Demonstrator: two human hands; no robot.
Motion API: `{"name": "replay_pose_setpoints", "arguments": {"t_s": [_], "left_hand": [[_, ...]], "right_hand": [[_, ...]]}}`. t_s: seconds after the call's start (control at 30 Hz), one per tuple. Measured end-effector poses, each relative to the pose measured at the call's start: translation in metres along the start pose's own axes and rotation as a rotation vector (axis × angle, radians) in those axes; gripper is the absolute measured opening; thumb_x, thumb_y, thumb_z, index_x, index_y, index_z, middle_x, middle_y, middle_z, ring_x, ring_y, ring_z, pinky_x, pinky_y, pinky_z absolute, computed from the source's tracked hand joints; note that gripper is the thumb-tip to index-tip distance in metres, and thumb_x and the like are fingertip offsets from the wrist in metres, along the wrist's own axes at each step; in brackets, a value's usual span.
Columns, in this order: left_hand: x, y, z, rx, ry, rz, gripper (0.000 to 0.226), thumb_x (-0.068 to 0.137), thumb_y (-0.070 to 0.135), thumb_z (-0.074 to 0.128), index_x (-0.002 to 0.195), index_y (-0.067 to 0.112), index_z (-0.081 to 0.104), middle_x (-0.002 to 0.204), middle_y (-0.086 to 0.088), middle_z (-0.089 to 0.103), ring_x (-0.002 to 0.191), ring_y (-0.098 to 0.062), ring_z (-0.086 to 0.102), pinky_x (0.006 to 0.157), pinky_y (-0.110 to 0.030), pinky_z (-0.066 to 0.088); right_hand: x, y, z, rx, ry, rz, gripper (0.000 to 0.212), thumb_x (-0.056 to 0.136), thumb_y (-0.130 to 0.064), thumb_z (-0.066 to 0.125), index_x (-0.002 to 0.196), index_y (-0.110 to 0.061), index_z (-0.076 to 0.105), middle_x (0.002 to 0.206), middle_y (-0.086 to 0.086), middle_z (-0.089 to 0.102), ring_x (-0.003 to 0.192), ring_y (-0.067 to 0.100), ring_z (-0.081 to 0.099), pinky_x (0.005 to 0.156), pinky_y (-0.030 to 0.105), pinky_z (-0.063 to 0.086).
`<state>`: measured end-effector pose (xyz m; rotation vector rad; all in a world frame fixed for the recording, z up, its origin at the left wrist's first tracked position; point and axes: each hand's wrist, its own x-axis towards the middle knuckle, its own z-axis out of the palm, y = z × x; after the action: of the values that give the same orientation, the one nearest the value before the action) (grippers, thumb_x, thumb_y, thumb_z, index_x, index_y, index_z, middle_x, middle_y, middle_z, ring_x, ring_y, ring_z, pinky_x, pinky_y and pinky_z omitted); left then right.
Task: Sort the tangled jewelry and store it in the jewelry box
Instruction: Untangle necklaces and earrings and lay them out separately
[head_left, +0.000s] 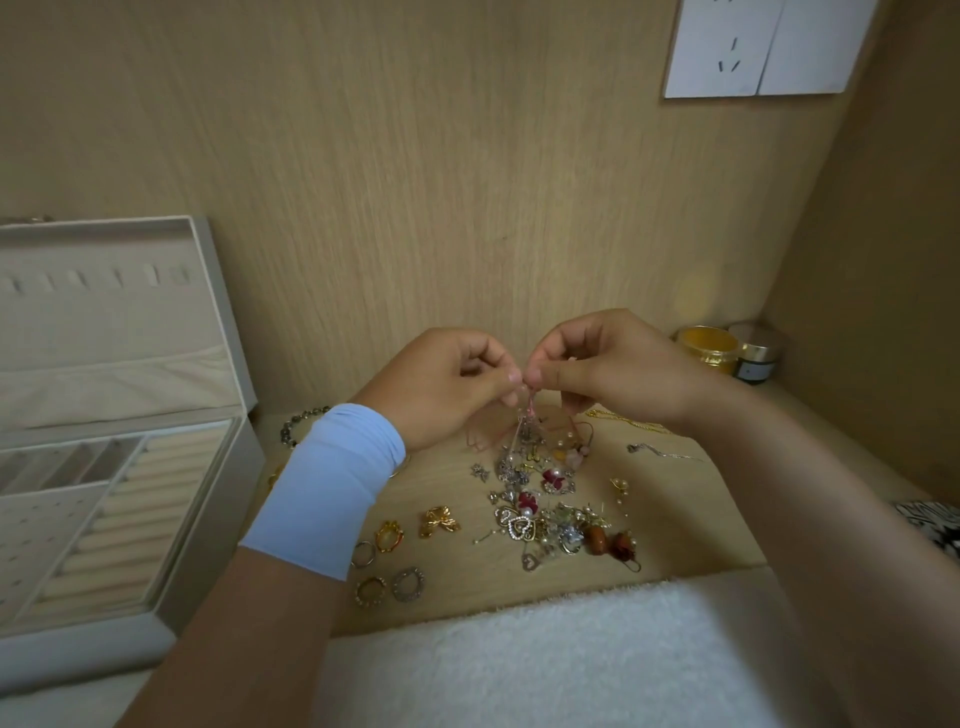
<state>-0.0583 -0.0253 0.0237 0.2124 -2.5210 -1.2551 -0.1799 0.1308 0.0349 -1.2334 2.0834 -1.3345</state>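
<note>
A tangled heap of jewelry with pearls, hearts and red pieces lies on the wooden desk. My left hand and my right hand meet above it, both pinching the top of a thin pink chain that hangs down into the heap. Several loose rings lie near my left wrist, which wears a light blue band. The open beige jewelry box stands at the left, its ring rolls and compartments showing.
A gold jar and a small dark jar sit in the back right corner. A gold chain and a silver chain lie at the right. A dark bead bracelet lies behind my left wrist. White towel covers the front edge.
</note>
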Motion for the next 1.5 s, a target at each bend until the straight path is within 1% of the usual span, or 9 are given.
{"name": "replay_pose_setpoints", "arguments": {"t_s": [0.13, 0.33, 0.5, 0.67, 0.87, 0.97, 1.17, 1.33, 1.5], "left_hand": [[0.002, 0.000, 0.000, 0.225, -0.050, 0.004, 0.012, 0.094, 0.026, 0.062, 0.082, 0.026, 0.066, 0.073, 0.015, 0.064, 0.071, -0.003, 0.058, 0.076, -0.026, 0.049], [0.001, 0.001, 0.003, -0.156, -0.009, -0.069, 0.023, 0.098, 0.017, 0.054, 0.080, 0.021, 0.067, 0.083, -0.001, 0.066, 0.077, -0.009, 0.057, 0.079, -0.028, 0.046], [0.003, -0.001, 0.007, -0.522, -0.001, -0.107, 0.030, 0.096, 0.019, 0.053, 0.070, 0.020, 0.068, 0.078, 0.000, 0.067, 0.069, -0.013, 0.055, 0.073, -0.026, 0.046], [0.002, -0.008, 0.006, -0.511, -0.007, -0.108, 0.032, 0.100, 0.018, 0.047, 0.069, 0.018, 0.055, 0.064, 0.003, 0.055, 0.063, -0.015, 0.046, 0.068, -0.031, 0.036], [-0.001, -0.008, 0.000, -0.202, -0.054, -0.153, 0.018, 0.092, 0.016, 0.065, 0.074, 0.019, 0.068, 0.060, 0.010, 0.061, 0.059, -0.003, 0.055, 0.065, -0.019, 0.043], [-0.001, -0.006, -0.006, -0.192, -0.053, -0.116, 0.013, 0.091, 0.015, 0.066, 0.079, 0.015, 0.069, 0.067, 0.009, 0.065, 0.063, -0.005, 0.058, 0.064, -0.019, 0.046], [-0.002, -0.013, -0.011, -0.393, -0.013, -0.100, 0.027, 0.093, 0.022, 0.057, 0.070, 0.017, 0.070, 0.086, -0.006, 0.072, 0.084, -0.015, 0.063, 0.090, -0.033, 0.046], [0.000, -0.015, -0.008, -0.596, -0.011, -0.126, 0.025, 0.094, 0.021, 0.050, 0.070, 0.014, 0.050, 0.083, -0.001, 0.070, 0.077, -0.013, 0.060, 0.082, -0.030, 0.044], [-0.001, -0.012, -0.011, -0.874, -0.028, -0.202, 0.027, 0.099, 0.019, 0.041, 0.074, 0.014, 0.047, 0.083, -0.005, 0.068, 0.066, -0.023, 0.064, 0.072, -0.038, 0.047]], "right_hand": [[0.001, -0.001, 0.006, 0.017, -0.103, 0.065, 0.015, 0.096, -0.013, 0.057, 0.085, -0.008, 0.067, 0.080, 0.005, 0.066, 0.063, 0.022, 0.056, 0.068, 0.040, 0.045], [0.000, 0.003, 0.007, -0.026, -0.265, 0.086, 0.030, 0.081, -0.036, 0.050, 0.078, -0.007, 0.060, 0.073, 0.005, 0.061, 0.067, 0.024, 0.055, 0.071, 0.040, 0.044], [0.000, 0.009, 0.002, -0.025, -0.213, 0.041, 0.029, 0.096, -0.032, 0.062, 0.076, -0.012, 0.068, 0.074, 0.003, 0.063, 0.070, 0.021, 0.055, 0.075, 0.041, 0.044], [0.001, 0.007, 0.004, 0.204, -0.049, 0.022, 0.028, 0.101, -0.020, 0.053, 0.078, -0.010, 0.064, 0.091, 0.010, 0.073, 0.084, 0.023, 0.065, 0.088, 0.045, 0.053], [0.002, 0.004, 0.013, 0.383, 0.005, 0.081, 0.010, 0.101, -0.012, 0.053, 0.092, -0.009, 0.051, 0.076, 0.013, 0.065, 0.078, 0.034, 0.067, 0.087, 0.048, 0.056], [0.004, 0.004, 0.017, 0.376, 0.058, 0.029, 0.026, 0.096, 0.000, 0.058, 0.088, -0.016, 0.040, 0.078, 0.012, 0.063, 0.078, 0.025, 0.068, 0.083, 0.039, 0.057], [0.006, 0.002, 0.017, 0.568, 0.089, -0.005, 0.027, 0.099, 0.000, 0.051, 0.079, -0.015, 0.044, 0.080, 0.011, 0.068, 0.076, 0.026, 0.070, 0.079, 0.040, 0.058], [0.005, -0.001, 0.013, 0.495, 0.131, -0.022, 0.027, 0.099, -0.003, 0.053, 0.080, -0.019, 0.042, 0.061, 0.000, 0.038, 0.044, 0.012, 0.031, 0.063, 0.040, 0.048], [0.002, -0.001, 0.006, 0.158, 0.285, -0.044, 0.022, 0.093, -0.008, 0.065, 0.079, -0.020, 0.054, 0.066, -0.008, 0.046, 0.047, 0.001, 0.038, 0.051, 0.022, 0.037]]}}
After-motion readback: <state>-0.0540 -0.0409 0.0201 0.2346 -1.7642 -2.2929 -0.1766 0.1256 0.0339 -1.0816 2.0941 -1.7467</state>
